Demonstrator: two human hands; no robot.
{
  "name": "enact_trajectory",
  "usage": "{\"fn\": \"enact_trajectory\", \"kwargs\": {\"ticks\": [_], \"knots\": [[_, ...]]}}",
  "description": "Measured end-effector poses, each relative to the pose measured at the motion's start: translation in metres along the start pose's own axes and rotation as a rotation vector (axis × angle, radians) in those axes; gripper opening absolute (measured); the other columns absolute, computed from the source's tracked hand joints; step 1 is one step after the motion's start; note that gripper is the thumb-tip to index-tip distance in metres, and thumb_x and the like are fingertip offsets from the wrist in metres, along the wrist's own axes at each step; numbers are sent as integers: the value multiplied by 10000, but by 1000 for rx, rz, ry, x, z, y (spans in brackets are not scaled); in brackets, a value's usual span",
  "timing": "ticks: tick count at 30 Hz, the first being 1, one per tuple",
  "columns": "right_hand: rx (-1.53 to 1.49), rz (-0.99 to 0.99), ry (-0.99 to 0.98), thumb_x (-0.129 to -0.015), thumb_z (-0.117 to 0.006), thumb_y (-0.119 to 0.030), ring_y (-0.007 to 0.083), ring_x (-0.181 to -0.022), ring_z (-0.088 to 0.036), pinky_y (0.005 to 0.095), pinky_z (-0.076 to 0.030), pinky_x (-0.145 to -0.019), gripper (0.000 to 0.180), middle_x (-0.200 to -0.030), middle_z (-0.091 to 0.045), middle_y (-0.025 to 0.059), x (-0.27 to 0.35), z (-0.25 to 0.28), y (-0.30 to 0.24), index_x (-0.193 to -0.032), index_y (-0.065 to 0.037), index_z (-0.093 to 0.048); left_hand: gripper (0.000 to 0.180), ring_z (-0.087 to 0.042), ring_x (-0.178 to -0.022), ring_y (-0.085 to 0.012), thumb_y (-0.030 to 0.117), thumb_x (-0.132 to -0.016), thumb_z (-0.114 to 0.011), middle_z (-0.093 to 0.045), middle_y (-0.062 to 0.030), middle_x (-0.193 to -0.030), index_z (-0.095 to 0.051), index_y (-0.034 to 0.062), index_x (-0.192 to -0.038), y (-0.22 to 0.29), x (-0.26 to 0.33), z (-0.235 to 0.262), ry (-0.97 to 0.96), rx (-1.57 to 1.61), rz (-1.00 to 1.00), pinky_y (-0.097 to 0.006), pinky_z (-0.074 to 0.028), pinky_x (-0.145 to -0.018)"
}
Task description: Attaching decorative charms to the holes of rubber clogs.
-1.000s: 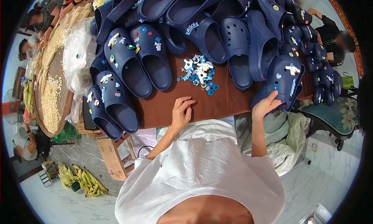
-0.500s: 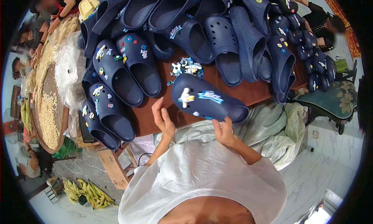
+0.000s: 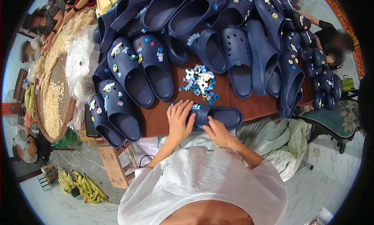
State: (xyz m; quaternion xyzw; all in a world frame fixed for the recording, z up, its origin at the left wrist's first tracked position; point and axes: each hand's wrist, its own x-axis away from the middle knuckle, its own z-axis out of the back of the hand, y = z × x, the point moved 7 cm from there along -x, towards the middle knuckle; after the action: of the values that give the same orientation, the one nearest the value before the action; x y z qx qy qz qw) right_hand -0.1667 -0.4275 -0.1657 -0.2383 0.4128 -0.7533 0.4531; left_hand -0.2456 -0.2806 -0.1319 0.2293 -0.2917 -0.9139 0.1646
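Note:
A navy clog (image 3: 230,116) lies sideways at the table's front edge, toe to the left, heel to the right. My left hand (image 3: 178,121) is closed over its toe, fingers reaching across the top and covering most of the charms there. A light blue lettered charm (image 3: 196,107) shows beside the fingertips. My right hand (image 3: 219,132) grips the near side of the clog at the edge of its foot opening, thumb and fingers bent. Just beyond the clog is a loose pile of blue and white charms (image 3: 201,80), some shaped like flowers.
Several more navy clogs (image 3: 157,75) crowd the brown table (image 3: 156,119), many with charms. Left are clear plastic bags (image 3: 80,65) and a round tray (image 3: 70,108) of pale kernels. A green chair (image 3: 331,121) stands right. Other people work at the far left and far right.
The clog has come down onto the table edge and levelled out. My left hand, apart from it before, has moved onto its toe. My right hand has shifted left along its near side.

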Motion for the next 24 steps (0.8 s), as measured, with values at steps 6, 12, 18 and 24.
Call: {"fn": "enact_trajectory", "kwargs": {"ticks": [6, 12, 18, 24], "knots": [[156, 141, 110, -885, -726, -270, 325, -720, -614, 424, -485, -646, 287, -783, -612, 114, -19, 36, -31, -907, -22, -585, 430, -526, -1243, -356, 179, -940, -582, -622, -137, -1302, -578, 39, -1347, 1, -12, -1, -107, -14, -3, -527, -316, -1103], [262, 350, 385, -813, -762, -186, 291, -865, -597, 413, -474, -753, 213, -921, -611, 100, -43, 61, -60, -912, -68, -614, 255, -575, -1122, -325, 177, -923, -622, -656, -114, -1133, -637, 42, -1139, 1, -19, -8, -112, 41, -64, -473, -397, -994], [192, 182, 109, -924, -634, -185, 353, -1050, -599, 449, -480, -870, 246, -1103, -628, 149, -64, 31, -41, -1127, -45, -629, 227, -594, -1036, -337, 160, -879, -674, -650, -118, -1074, -639, 59, -1079, -6, -11, -10, 27, 109, -98, -451, -427, -912], [150, 186, 67, -943, -604, -167, 367, -1021, -610, 453, -499, -883, 230, -1093, -631, 153, -64, 27, -38, -1133, -40, -622, 187, -590, -804, -312, 72, -803, -772, -638, -111, -896, -640, 54, -934, -10, 1, -6, 183, 145, -141, -406, -455, -705]]}}
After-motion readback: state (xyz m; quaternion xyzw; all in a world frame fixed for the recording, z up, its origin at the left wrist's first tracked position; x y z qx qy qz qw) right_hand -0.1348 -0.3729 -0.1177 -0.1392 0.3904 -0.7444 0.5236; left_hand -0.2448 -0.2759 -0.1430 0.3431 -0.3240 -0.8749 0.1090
